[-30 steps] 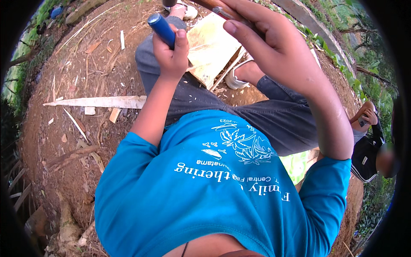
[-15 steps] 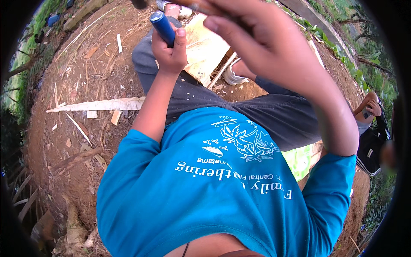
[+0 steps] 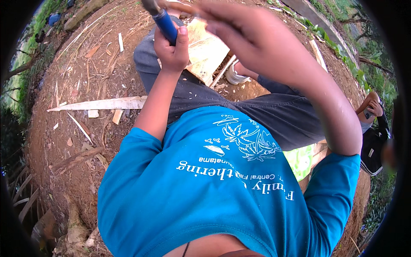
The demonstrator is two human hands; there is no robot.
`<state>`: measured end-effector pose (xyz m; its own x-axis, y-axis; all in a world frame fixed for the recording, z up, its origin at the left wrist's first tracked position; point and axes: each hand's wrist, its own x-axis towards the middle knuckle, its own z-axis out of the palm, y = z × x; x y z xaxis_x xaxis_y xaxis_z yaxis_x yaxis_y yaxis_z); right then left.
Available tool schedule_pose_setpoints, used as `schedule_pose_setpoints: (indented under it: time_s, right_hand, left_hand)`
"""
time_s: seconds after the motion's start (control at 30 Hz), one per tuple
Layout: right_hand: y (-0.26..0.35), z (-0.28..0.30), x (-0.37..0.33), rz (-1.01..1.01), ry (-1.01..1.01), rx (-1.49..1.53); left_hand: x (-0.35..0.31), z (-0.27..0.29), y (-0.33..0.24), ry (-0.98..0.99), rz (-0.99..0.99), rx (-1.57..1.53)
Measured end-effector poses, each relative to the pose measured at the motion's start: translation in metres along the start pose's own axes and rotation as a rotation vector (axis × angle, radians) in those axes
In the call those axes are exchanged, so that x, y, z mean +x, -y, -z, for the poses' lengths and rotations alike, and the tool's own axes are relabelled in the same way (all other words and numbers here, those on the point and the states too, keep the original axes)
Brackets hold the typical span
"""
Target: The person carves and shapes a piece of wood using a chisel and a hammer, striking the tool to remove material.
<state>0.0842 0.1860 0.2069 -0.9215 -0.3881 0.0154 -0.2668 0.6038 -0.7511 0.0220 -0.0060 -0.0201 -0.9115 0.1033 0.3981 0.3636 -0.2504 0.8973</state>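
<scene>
The left hand is closed around a smooth blue cylindrical tool handle, its thumb lying along the side and the handle's upper end sticking out above the fist; the tool's lower part is hidden by the hand. The right hand, slightly blurred, holds a brown wooden hammer handle near the top edge, its fingers curled round the wood, though how tightly they close cannot be told. The dark, rounded metal hammer head is at the upper end of the blue handle, overlapping it in view; whether the two touch is unclear. Just beyond the left fist, a broad, flat, pale wooden board lies between the legs in dark grey trousers, with a thin pale wooden stick beside it and a white shoe close by to the right. On the brown earth ground to the left lie a long, pointed, pale wooden strip and a small blocky wood offcut near its wide end.
</scene>
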Motion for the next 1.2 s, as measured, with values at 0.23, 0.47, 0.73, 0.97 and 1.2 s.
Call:
schedule_pose_setpoints:
  time_s: [0.23, 0.47, 0.73, 0.97, 1.2]
  right_hand:
    - [0.003, 0.007, -0.014, -0.028, -0.027, 0.104]
    - [0.001, 0.01, -0.027, -0.089, -0.013, 0.177]
    - [0.029, 0.025, -0.018, -0.034, -0.044, 0.089]
    - [0.002, 0.013, -0.018, 0.064, -0.097, -0.015]
    - [-0.023, -0.008, -0.04, -0.138, -0.13, 0.202]
  left_hand:
    - [-0.008, -0.006, -0.01, 0.06, -0.002, 0.002]
    - [0.006, -0.017, -0.019, 0.006, -0.057, -0.029]
    - [0.008, -0.012, 0.002, 0.045, -0.173, 0.18]
    - [0.001, -0.01, 0.017, 0.084, -0.11, 0.134]
    - [-0.01, -0.015, -0.001, 0.015, 0.07, 0.005]
